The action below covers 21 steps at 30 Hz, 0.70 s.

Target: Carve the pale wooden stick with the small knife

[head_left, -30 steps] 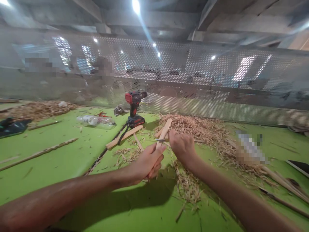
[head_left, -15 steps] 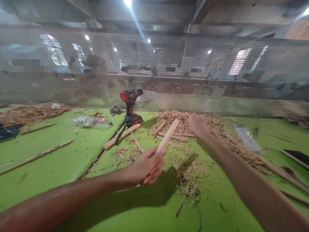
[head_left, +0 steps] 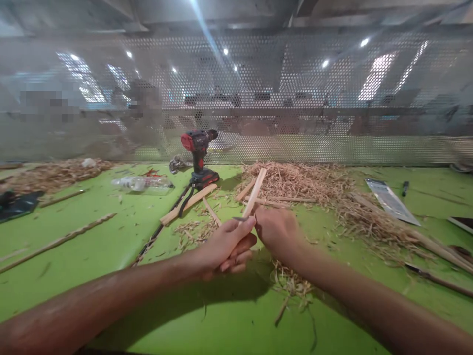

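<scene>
My left hand [head_left: 232, 246] is closed around the lower end of a flat, pale wooden strip [head_left: 256, 190], which slants up and away from me. My right hand [head_left: 277, 229] is a fist against the strip, just beside the left thumb. A thin dark knife blade [head_left: 240, 219] crosses the strip at that spot, pointing left; its handle is hidden inside my right fist. Curly wood shavings [head_left: 295, 180] are heaped beyond my hands, and a smaller scatter of shavings lies under my right wrist.
A red-and-black cordless drill [head_left: 199, 160] stands upright on the green table [head_left: 121, 301]. Left of it lie a clear plastic bottle [head_left: 142, 184] and a carved stick [head_left: 59, 241]. Perforated metal screening [head_left: 258, 118] runs along the back. A marker [head_left: 405, 188] and a silvery packet [head_left: 391, 201] lie at right.
My right hand has come back from the far shavings toward me, and the knife blade now lies across the strip by my left thumb. The left hand keeps its hold.
</scene>
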### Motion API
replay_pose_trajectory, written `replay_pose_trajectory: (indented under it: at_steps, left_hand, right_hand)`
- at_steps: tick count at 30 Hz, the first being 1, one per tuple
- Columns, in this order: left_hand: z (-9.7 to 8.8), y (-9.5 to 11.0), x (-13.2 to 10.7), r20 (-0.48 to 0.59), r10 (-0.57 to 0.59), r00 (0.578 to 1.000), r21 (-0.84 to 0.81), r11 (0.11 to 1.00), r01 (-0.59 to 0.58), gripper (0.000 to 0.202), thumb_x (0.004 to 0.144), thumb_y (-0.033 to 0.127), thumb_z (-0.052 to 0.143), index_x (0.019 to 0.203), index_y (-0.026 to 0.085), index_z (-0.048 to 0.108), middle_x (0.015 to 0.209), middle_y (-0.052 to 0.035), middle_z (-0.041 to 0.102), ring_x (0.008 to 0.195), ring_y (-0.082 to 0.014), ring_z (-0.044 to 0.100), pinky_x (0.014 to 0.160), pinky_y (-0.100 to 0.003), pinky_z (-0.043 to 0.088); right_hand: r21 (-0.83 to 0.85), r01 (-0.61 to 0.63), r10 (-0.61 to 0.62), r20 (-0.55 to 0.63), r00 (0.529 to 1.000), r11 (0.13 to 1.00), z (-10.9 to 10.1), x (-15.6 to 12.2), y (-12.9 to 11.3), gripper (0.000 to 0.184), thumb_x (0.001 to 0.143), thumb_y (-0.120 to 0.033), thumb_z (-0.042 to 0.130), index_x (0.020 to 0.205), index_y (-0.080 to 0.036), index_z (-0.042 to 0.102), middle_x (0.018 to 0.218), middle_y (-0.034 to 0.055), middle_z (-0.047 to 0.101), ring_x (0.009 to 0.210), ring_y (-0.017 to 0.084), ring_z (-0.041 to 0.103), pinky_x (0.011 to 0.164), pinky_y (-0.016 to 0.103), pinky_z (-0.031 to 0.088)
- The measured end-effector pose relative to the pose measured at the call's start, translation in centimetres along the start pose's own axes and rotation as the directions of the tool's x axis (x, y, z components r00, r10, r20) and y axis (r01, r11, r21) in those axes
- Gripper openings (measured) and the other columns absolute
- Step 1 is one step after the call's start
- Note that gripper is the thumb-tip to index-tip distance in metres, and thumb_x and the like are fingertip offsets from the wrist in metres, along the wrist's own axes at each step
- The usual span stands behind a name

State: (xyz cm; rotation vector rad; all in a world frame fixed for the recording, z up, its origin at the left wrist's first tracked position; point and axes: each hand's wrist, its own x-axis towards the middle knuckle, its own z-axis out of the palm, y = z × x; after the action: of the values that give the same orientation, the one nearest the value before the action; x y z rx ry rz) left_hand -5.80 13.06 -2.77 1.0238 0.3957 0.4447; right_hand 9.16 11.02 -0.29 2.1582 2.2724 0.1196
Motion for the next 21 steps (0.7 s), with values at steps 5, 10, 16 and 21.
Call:
replay_pose_trajectory:
  at_steps: [5,10,16,21]
  left_hand:
    - [-0.1,-0.1,0.2,0.013,-0.001,1.0,0.009,1.0,0.0,0.039,0.096,0.044,0.057,0.068,0.019,0.043,0.041,0.0122,0.033,0.027,-0.0012,0.02,0.03,-0.012,0.021]
    - [0.0,-0.1,0.5,-0.028,0.005,1.0,0.032,0.999,-0.004,0.04,0.096,0.04,0.057,0.066,0.019,0.041,0.041,0.0121,0.031,0.028,-0.0006,0.02,0.031,-0.012,0.021]
    - [-0.1,-0.1,0.3,-0.063,0.023,0.998,0.03,0.999,-0.021,0.029,0.097,0.037,0.057,0.078,0.021,0.042,0.044,0.0131,0.034,0.03,-0.0014,0.018,0.031,-0.011,0.019]
    - [-0.2,0.2,0.4,-0.066,0.011,0.998,-0.014,1.0,-0.012,0.032,0.097,0.038,0.057,0.075,0.02,0.042,0.046,0.0125,0.033,0.031,-0.0007,0.018,0.031,-0.011,0.018]
  right_hand:
    - [-0.049,0.017,-0.024,-0.14,0.99,0.999,0.8,0.1,0.5,0.03,0.096,-0.013,0.036,0.106,-0.016,0.064,0.079,0.0078,0.074,0.066,0.019,0.065,0.052,0.027,0.032]
    - [-0.034,-0.014,0.008,-0.163,0.987,0.999,1.2,1.0,0.7,0.03,0.098,-0.014,0.033,0.103,-0.014,0.063,0.074,0.0089,0.073,0.06,0.018,0.064,0.049,0.027,0.027]
    - [-0.131,-0.002,-0.031,-0.25,0.968,0.991,1.4,2.0,1.0,0.03,0.097,-0.009,0.032,0.102,-0.012,0.061,0.076,0.0109,0.074,0.065,0.021,0.068,0.051,0.027,0.031]
    - [-0.128,-0.022,-0.015,-0.28,0.96,0.992,1.9,2.1,1.0,0.029,0.096,-0.007,0.032,0.1,-0.012,0.06,0.072,0.0106,0.072,0.065,0.021,0.068,0.053,0.026,0.036]
